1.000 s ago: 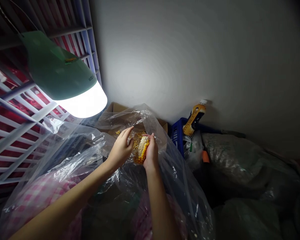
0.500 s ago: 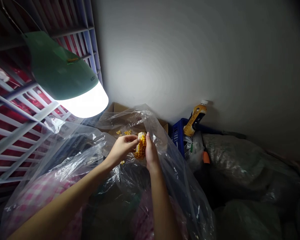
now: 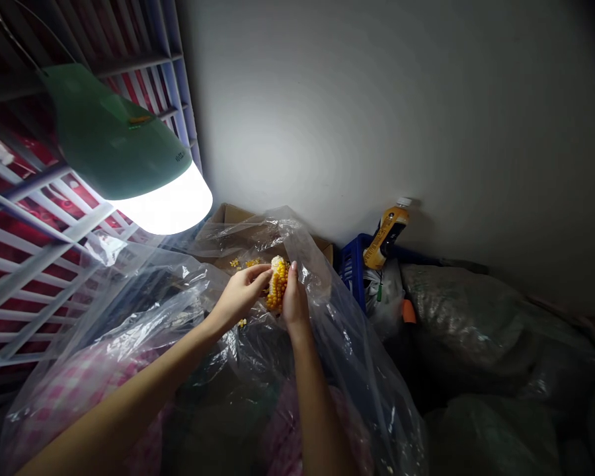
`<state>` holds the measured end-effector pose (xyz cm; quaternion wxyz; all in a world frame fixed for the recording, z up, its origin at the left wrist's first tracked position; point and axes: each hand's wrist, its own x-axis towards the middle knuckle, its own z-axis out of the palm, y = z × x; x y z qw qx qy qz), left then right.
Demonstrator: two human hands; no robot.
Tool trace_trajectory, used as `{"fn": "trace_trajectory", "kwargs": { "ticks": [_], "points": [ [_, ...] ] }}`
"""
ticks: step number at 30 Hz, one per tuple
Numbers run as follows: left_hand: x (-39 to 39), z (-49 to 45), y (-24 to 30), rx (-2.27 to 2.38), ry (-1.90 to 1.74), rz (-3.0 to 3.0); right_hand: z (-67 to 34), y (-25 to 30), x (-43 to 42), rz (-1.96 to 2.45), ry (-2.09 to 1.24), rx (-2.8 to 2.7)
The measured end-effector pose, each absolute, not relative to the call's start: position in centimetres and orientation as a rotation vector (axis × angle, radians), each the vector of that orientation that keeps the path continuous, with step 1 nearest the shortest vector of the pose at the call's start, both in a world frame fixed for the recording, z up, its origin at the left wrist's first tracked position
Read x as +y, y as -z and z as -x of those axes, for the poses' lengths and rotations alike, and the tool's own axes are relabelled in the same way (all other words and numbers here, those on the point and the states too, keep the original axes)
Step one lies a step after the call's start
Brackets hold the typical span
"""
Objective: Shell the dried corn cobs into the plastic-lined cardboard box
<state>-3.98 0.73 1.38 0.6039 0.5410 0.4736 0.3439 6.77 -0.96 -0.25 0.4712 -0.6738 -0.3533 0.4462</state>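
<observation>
Between my two hands is a corn cob (image 3: pixel 277 285), partly stripped, with a pale bare strip and top and yellow kernels on the rest. My right hand (image 3: pixel 296 297) wraps its right side, thumb along the upper edge. From the left, my left hand (image 3: pixel 245 287) reaches the cob with thumb and fingers closed at its edge; the fingertips partly hide behind it. Loose corn kernels (image 3: pixel 252 263) lie behind the hands, and a few more sit just below the left hand. Under everything spreads a clear plastic sheet (image 3: pixel 188 284).
A lit green lamp (image 3: pixel 121 132) hangs at upper left before a slatted plastic crate (image 3: pixel 54 251). A cardboard box (image 3: pixel 231 215) stands behind the sheet. On the right are a blue basket (image 3: pixel 352 268), a drink bottle (image 3: pixel 387 235) and large sacks (image 3: pixel 476 330). A wall rises behind.
The cob has turned slightly in my right hand, so its bare strip shows differently. My left hand has shifted a little left, its fingers now at the cob's left edge.
</observation>
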Motion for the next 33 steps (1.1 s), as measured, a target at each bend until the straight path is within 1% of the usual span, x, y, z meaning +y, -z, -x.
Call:
{"fn": "trace_trajectory", "kwargs": {
  "ticks": [7, 10, 13, 19, 24, 26, 30, 33],
  "points": [
    [-0.1, 3.7, -1.2, 1.283, -0.799, -1.678, -6.1, 0.3, -1.2, 1.7, -0.977, -0.973],
    [-0.2, 3.6, -0.8, 1.283, -0.793, -1.806, -5.8, 0.5, -1.2, 1.701, -0.937, -0.975],
    [-0.1, 3.5, -0.6, 1.24, -0.834, -1.79, -5.6, 0.5, -1.2, 1.725, -0.915, -0.939],
    [-0.3, 3.4, -0.5, 1.396, -0.847, -1.732, -4.5, -0.2, -1.8, 1.604, -0.855, -0.928],
    [-0.3, 3.3, -0.2, 1.391, -0.895, -1.694, -3.9, 0.4, -2.0, 1.571, -0.843, -0.841],
    [0.0, 3.4, 0.0, 1.397, -0.882, -1.655, -3.9, 0.9, -1.8, 1.535, -0.88, -0.774],
    [0.8, 3.6, 0.3, 1.435, -0.846, -1.536, -4.2, 1.6, -1.0, 1.388, -1.068, -0.576],
    [1.0, 3.8, 0.1, 1.49, -0.859, -1.617, -4.5, 1.4, -0.8, 1.372, -1.046, -0.554]
  ]
}}
